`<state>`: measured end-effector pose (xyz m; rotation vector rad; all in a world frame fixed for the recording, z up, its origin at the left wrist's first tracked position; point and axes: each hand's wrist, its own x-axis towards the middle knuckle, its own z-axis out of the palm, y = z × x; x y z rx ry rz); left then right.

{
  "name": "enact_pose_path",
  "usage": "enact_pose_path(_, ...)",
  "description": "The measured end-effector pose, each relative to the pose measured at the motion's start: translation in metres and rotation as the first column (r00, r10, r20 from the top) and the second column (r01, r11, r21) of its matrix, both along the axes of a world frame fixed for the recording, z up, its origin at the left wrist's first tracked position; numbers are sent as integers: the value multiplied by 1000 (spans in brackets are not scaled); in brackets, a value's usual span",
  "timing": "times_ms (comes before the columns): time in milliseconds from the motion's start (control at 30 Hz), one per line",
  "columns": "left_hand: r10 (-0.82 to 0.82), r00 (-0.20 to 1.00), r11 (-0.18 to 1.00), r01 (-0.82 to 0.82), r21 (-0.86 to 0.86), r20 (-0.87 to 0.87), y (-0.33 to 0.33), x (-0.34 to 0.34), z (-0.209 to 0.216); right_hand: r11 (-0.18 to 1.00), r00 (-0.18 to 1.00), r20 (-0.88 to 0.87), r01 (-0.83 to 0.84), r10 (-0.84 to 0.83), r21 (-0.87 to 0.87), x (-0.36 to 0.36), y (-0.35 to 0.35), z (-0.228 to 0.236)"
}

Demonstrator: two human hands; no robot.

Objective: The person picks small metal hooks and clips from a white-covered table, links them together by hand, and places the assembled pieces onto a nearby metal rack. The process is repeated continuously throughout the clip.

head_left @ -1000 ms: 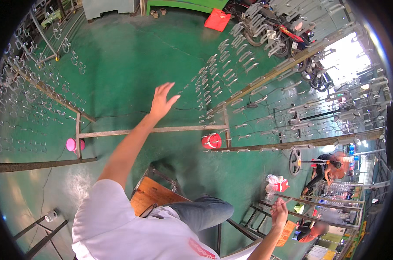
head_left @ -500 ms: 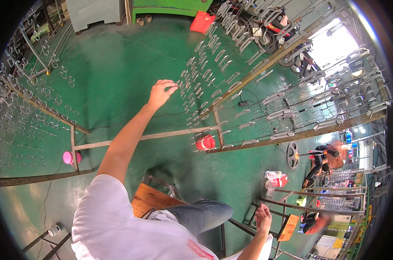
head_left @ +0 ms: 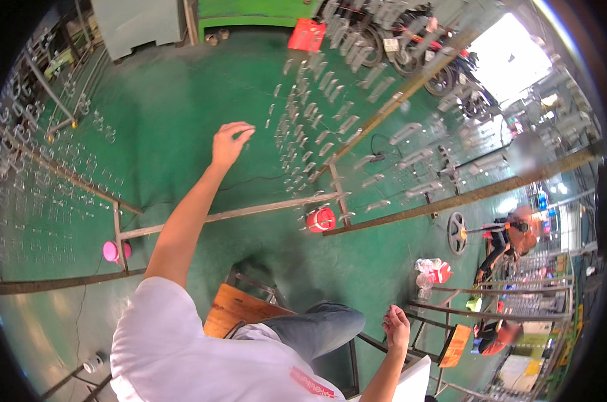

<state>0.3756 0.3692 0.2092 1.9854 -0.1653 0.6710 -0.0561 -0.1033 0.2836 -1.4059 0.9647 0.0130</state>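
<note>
The left hand (head_left: 231, 143), beyond and left of the red bucket (head_left: 321, 219), has drawn away from the hanging metal clips (head_left: 348, 124) beyond that bucket, leaving a gap; its fingertips pinch, contents unclear. Right of the bucket, the right hand (head_left: 396, 328) curls, grip uncertain.

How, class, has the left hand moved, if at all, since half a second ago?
Yes: judged against the red bucket on the floor, the left hand has shifted left, away from the hanging metal pieces.

Hanging parts (head_left: 349, 124) left and right — crossbar (head_left: 250, 211) between, bucket (head_left: 321, 220) near right end.
</note>
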Motion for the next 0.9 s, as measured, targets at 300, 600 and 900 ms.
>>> enact_pose_path(300, -131, 991, 972, 131, 193, -12, 11, -99, 42, 972, 992, 58, -99, 114, -213, -12, 49, 2)
enact_pose_path(600, -606, 783, 788, 615, 35, -139, -61, -257, 97, 736, 903, 221, -139, 370, -663, -37, 139, 31)
enact_pose_path(900, -930, 366, 367, 929, 50, 35, -207, -383, 149, 374, 913, 399, 340, 91, -863, -125, 192, 92)
